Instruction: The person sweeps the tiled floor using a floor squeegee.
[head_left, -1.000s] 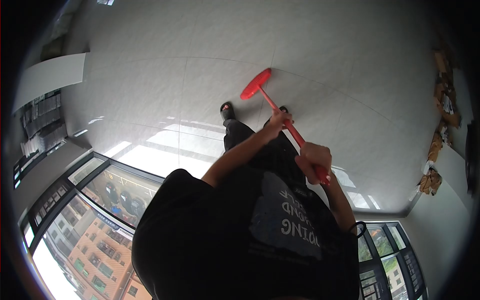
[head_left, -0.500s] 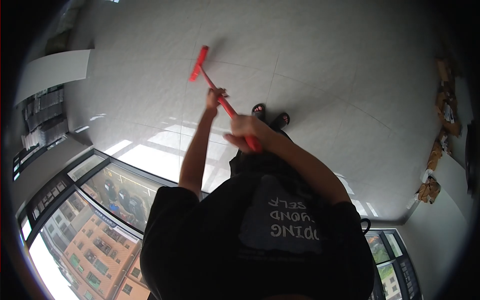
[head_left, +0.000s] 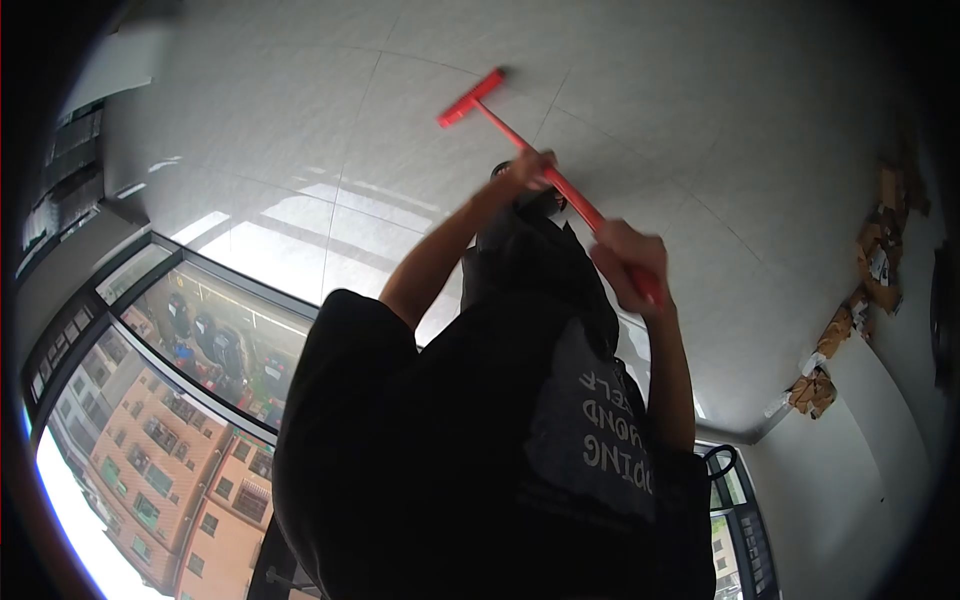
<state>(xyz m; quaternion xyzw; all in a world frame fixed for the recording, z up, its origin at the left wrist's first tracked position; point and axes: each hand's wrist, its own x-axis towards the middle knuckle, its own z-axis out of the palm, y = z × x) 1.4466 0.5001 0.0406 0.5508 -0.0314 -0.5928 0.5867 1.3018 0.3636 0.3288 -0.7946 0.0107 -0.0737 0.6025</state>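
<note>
A red long-handled broom [head_left: 575, 197] with a narrow T-shaped head [head_left: 472, 97] slants across the view, its head against the grey tiled floor. My left hand [head_left: 532, 168] is closed around the middle of the handle, arm stretched forward. Nearer my body, my right hand [head_left: 628, 258] wraps the upper end of the handle, and the red tip sticks out beyond it. Both hands are slightly blurred. The underside of the broom head is hidden.
Flattened brown cardboard [head_left: 880, 260] lies along the wall at the right. Large windows [head_left: 215, 330] run along the lower left, with sunlight patches [head_left: 300, 240] on the floor beside them. My foot [head_left: 503, 170] is partly hidden behind my left arm.
The broom head has swung to the right and slightly up in the view. Both hands have shifted right with the handle, still gripping it. My body and the view have turned somewhat.
</note>
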